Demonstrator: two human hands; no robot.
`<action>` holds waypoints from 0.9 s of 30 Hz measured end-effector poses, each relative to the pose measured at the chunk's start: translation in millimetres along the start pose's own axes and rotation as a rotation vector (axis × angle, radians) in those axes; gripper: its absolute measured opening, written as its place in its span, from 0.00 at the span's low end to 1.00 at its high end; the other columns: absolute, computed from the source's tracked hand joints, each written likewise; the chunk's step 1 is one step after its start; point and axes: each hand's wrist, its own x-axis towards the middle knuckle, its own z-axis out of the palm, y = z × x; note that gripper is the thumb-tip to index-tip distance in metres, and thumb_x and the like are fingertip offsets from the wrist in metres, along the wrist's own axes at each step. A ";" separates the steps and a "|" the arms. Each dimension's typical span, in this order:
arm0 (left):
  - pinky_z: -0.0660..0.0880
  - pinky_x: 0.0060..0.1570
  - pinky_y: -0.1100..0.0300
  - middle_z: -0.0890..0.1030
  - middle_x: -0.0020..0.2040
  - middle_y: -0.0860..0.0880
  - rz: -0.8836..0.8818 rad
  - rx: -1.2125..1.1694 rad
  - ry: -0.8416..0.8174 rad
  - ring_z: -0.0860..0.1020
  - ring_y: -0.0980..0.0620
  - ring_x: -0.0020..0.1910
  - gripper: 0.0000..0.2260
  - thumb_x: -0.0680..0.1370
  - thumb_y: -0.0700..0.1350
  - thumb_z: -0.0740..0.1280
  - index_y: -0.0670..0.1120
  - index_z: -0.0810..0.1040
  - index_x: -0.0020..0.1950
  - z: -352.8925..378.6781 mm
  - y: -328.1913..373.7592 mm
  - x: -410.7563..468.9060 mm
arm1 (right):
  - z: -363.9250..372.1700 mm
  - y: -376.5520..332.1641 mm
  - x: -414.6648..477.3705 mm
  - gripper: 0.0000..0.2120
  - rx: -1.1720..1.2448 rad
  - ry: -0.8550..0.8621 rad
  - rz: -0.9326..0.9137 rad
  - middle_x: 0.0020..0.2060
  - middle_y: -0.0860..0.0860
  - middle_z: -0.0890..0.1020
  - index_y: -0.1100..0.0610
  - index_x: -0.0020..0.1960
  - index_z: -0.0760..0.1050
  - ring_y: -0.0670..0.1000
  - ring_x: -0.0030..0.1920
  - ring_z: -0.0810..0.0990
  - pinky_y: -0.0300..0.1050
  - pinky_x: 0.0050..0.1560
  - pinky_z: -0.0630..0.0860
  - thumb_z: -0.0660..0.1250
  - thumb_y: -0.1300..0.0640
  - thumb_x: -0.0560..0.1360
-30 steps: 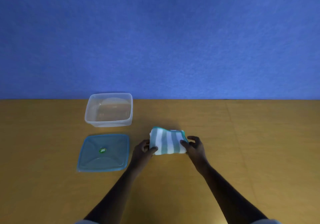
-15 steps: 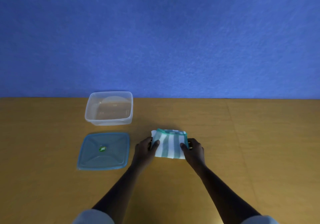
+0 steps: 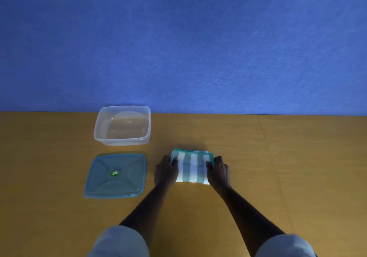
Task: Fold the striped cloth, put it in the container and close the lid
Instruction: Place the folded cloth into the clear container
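Observation:
The striped cloth, teal and white with a green hem, lies folded into a small rectangle on the yellow-brown table. My left hand grips its left edge, thumb on top. My right hand grips its right edge the same way. A clear, empty plastic container stands open to the far left of the cloth. Its blue lid lies flat on the table in front of the container, just left of my left hand, with a green sticker in the middle.
A blue wall rises right behind the table's far edge, close behind the container. Bare tabletop stretches to the right of the cloth, crossed by a faint seam.
The cloth has flattened into a neater rectangle. Both hands slid from its near corners to grip its left and right edges. My sleeves have come into view at the bottom.

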 end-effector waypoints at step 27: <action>0.77 0.40 0.49 0.84 0.51 0.46 -0.090 -0.976 -0.279 0.83 0.44 0.46 0.24 0.67 0.57 0.75 0.52 0.78 0.61 -85.8 35.7 10.4 | -35.2 -61.0 10.5 0.20 0.967 -0.124 0.065 0.50 0.60 0.85 0.57 0.56 0.79 0.60 0.47 0.86 0.60 0.44 0.83 0.72 0.43 0.75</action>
